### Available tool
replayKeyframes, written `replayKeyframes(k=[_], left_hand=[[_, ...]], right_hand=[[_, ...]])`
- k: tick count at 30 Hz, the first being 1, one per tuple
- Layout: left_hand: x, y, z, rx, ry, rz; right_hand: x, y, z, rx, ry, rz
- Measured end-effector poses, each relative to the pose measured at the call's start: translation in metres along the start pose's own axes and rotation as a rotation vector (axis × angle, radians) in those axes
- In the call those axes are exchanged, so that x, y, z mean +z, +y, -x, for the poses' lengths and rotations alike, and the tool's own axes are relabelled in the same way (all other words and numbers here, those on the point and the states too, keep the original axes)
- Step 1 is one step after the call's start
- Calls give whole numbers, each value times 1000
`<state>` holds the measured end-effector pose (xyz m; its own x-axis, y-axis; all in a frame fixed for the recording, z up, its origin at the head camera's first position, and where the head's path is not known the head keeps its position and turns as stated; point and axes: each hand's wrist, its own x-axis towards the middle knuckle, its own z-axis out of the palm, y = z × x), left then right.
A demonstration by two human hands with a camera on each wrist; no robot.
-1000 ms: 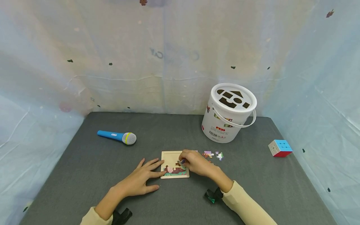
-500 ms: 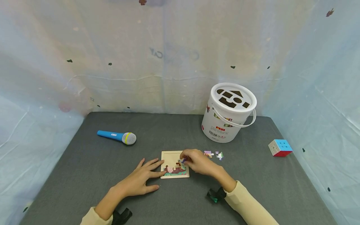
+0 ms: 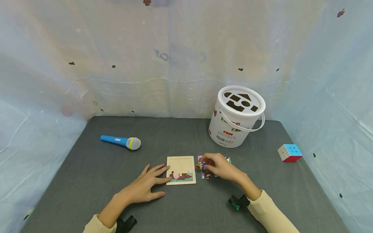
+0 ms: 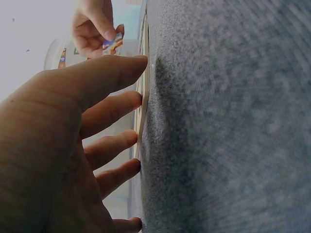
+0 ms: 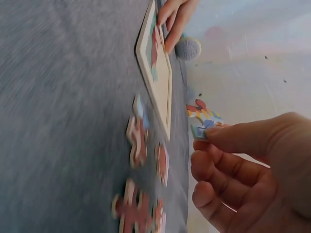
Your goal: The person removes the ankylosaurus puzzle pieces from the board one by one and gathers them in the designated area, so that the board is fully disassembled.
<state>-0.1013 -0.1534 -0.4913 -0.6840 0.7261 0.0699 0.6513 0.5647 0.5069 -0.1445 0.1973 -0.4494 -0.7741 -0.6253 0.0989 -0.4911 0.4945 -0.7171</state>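
A light wooden puzzle board lies on the grey table, with joined picture pieces along its near edge and bare wood above them. My left hand is spread flat, its straight fingertips touching the board's left edge. To the right of the board, my right hand pinches a colourful puzzle piece between thumb and forefinger, raised above the table. Under and beside that hand lie several loose puzzle pieces, partly hidden by it. In the right wrist view, loose pieces rest next to the board.
A blue toy microphone lies at the back left. A white lidded bucket with shape holes and a handle stands at the back right. A puzzle cube sits near the right edge. Pale sheeting hangs behind the table.
My right hand has moved right, off the board, carrying the pinched puzzle piece away and uncovering the board's bare right part. My left hand stays in place.
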Motion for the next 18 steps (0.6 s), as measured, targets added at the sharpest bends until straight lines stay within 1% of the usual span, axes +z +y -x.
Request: replayKeyframes(k=[6,11,18], left_hand=[[1,0,0,0,2,4],[1,-1,0,1,3,4],[2,-1,0,-6,-2,9]], right_hand=[[-9,14,18,19,35,-40],[-17,23,34,45,52,-48],[-33,33,59,114,54,-48]])
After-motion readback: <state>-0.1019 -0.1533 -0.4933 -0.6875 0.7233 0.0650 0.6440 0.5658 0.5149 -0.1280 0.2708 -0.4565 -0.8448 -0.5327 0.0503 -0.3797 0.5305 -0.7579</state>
